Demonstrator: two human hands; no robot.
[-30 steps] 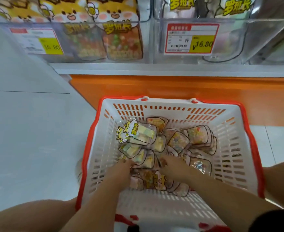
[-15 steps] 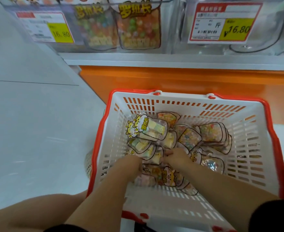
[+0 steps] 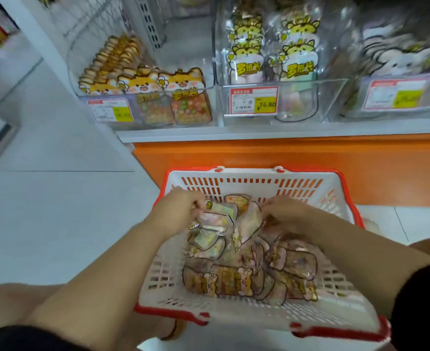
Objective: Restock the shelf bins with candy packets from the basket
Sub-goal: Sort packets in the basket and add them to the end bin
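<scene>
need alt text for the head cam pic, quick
A person's left hand and right hand hold a bunch of pastel candy packets between them over a white, red-rimmed basket, where more packets lie. Ahead, clear shelf bins hold cat-printed packets behind price tags.

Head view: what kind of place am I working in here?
Most likely a shop's sweets aisle: clear shelf bins holding candy packets, red-and-yellow price tags on the bin fronts, and a red-rimmed shopping basket on the tiled floor.
</scene>
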